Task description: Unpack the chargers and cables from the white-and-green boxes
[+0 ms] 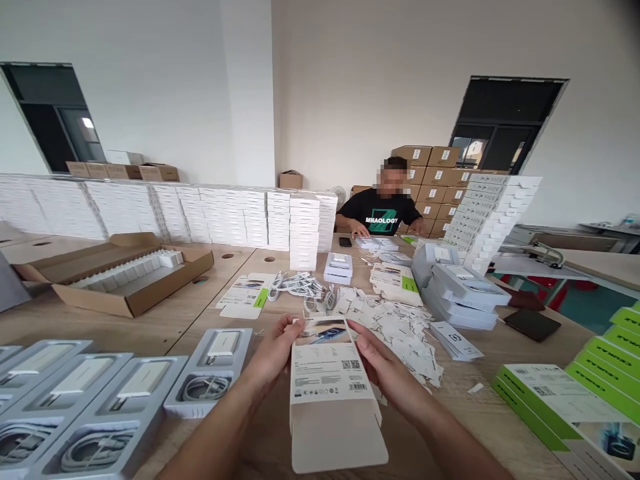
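A pale wooden table [155, 337] with round holes carries everything here. At its left lie grey trays [243, 347], each holding a charger and cable; behind them sits an open brown carton [100, 301]. White boxes [215, 217] stand stacked along the far side. Mid-table lie coiled cables [300, 285] and paper slips [395, 333] (a loose, overlapping heap); green-and-white boxes [540, 393] lie at the near right.
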Tool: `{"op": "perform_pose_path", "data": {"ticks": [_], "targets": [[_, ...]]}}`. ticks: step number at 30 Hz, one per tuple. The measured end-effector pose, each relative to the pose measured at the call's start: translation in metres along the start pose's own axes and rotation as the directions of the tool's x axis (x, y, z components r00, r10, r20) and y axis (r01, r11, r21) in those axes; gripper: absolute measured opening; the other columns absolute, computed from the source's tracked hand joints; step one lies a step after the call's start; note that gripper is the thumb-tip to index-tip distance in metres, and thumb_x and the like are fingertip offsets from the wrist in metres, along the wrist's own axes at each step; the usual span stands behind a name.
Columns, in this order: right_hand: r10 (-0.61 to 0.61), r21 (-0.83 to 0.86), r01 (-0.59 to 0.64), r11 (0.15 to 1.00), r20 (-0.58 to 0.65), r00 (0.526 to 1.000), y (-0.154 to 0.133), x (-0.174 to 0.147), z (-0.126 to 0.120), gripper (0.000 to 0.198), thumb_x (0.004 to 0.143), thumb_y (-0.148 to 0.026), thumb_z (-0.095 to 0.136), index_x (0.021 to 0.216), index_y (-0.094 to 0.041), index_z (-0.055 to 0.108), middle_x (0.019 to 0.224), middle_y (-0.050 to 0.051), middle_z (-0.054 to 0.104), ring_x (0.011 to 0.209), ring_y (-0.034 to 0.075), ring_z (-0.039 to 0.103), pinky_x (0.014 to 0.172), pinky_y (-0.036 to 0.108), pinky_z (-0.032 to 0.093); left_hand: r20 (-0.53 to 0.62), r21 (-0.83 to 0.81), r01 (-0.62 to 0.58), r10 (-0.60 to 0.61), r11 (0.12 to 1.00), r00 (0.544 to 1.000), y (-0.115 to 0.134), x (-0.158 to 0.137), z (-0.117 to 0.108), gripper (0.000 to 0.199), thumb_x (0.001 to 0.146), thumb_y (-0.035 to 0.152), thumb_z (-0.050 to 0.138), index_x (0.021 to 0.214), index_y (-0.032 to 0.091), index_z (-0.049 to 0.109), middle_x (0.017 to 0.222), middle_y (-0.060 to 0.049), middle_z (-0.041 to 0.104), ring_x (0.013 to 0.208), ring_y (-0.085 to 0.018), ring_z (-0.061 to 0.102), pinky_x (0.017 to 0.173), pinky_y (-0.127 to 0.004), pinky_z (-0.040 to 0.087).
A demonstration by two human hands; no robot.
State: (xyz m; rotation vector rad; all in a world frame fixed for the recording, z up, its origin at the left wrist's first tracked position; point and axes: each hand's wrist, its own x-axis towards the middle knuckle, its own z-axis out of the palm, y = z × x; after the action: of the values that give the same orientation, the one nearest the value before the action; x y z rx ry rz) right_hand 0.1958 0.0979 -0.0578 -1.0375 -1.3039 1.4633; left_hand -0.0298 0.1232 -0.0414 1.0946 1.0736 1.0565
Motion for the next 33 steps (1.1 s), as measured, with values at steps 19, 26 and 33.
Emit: {"op": "perform_pose_path", "data": {"ticks": [19, 26, 33], "targets": [[-0.339, -0.86, -0.007, 0.511, -0.209, 0.917, 0.002, 0.015, -0.097, 0.044, 0.068, -0.032, 0.067, 0.111, -0.023, 0.069, 0.12, 0.007, 0.066, 0.113, 0.027, 0.057, 0.101, 0.043, 0.041, 0.571, 0.198, -0.012, -0.106, 0.98, 0.814, -0.001, -0.018, -0.011, 0.022, 0.072, 0.038, 0.07, 0.088, 0.024, 0.073, 0.081, -0.004, 0.07, 0.069, -0.02, 0.062, 0.045, -0.019, 0.036], [-0.37, -0.913, -0.088, 0.398, -0.247, 0.895, 0.008, 0.023, -0.108, 0.048, 0.076, -0.027, 0.058, 0.123, -0.02, 0.062, 0.135, 0.009, 0.056, 0.126, 0.026, 0.049, 0.107, 0.041, 0.036, 0.259, -0.13, 0.124, -0.087, 0.984, 0.962, -0.004, -0.001, -0.018, 0.035, 0.073, 0.04, 0.069, 0.099, 0.017, 0.068, 0.081, -0.006, 0.073, 0.072, -0.021, 0.068, 0.053, -0.024, 0.049], [-0.38, -0.816, -0.508, 0.275, -0.578, 0.722, -0.003, 0.003, -0.145, 0.032, 0.081, -0.031, 0.057, 0.101, -0.009, 0.069, 0.109, 0.027, 0.065, 0.112, 0.045, 0.054, 0.085, 0.054, 0.035, 0.09, -0.455, 0.181, -0.157, 0.872, 0.984, 0.004, 0.011, -0.021, 0.029, 0.078, 0.032, 0.065, 0.098, 0.011, 0.066, 0.083, -0.011, 0.074, 0.073, -0.023, 0.07, 0.061, -0.03, 0.057]]}}
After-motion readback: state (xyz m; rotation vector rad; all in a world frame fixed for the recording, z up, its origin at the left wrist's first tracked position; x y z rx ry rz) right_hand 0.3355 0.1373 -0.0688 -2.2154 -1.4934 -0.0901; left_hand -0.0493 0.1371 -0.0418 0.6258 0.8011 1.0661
